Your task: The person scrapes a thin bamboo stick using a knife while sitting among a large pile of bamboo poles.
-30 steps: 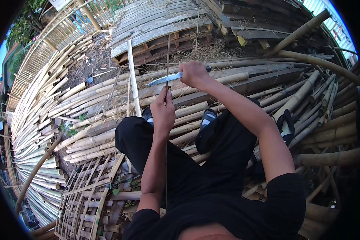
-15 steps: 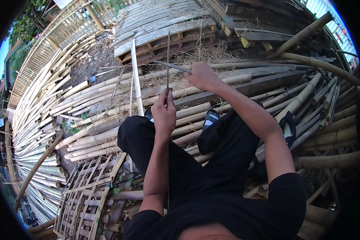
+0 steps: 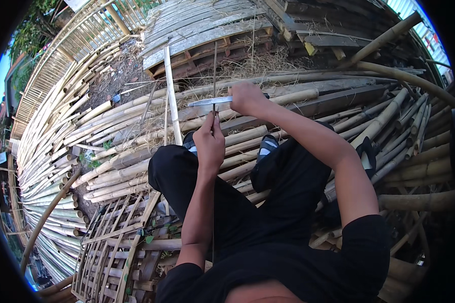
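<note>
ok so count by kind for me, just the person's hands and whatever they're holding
Hands: 2, the left hand and the right hand
Knife: 1, in the right hand
Thin strip: 1, in the left hand
Total: 4

A knife [image 3: 206,102], in the right fingers [image 3: 237,96], lies across a stick [image 3: 215,65], just beyond the left fingers [image 3: 208,123] around it. A slat [image 3: 172,98] lies left of the stick, between the left knee [image 3: 167,164] and the pallet [image 3: 199,33] ahead. Boards [image 3: 333,24] are stacked to the pallet's right. Poles [image 3: 124,112] lie before the pallet and spread leftward, with a fence [image 3: 65,56] behind them. A lattice panel [image 3: 106,237] sits at lower left, left of the left forearm [image 3: 196,214].
</note>
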### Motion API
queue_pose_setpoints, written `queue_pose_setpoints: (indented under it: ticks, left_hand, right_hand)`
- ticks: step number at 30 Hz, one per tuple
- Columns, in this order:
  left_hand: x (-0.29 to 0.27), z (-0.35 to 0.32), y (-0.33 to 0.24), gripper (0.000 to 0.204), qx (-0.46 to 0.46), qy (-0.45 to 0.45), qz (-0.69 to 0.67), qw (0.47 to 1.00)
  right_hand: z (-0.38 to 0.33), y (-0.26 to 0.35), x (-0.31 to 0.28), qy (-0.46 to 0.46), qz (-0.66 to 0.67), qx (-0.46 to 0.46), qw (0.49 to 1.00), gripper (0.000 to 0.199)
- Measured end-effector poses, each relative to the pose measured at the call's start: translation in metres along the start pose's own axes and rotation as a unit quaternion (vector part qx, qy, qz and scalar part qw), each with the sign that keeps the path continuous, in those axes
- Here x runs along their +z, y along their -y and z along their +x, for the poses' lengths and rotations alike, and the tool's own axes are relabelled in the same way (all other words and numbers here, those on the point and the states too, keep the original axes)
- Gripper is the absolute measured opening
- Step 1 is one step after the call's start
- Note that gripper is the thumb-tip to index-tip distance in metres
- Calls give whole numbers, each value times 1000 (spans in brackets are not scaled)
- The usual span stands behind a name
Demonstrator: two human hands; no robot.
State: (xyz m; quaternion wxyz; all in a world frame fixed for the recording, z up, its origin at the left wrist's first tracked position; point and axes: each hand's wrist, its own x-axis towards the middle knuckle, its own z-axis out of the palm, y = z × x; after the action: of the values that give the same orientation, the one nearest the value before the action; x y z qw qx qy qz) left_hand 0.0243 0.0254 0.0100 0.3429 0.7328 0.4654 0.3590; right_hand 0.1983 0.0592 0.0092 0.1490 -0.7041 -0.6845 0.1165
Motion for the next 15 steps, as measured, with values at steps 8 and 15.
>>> queue_pose_setpoints:
  ticks: [8,15]
  left_hand:
    - [-2,-21,17,24,-37,14,-70,997]
    - [-8,5,10,24,-102,22,-151,983]
  right_hand:
    - [32,-93,-71,-154,0,264,952,32]
    - [-3,-22,-42,-27,49,118,991,31]
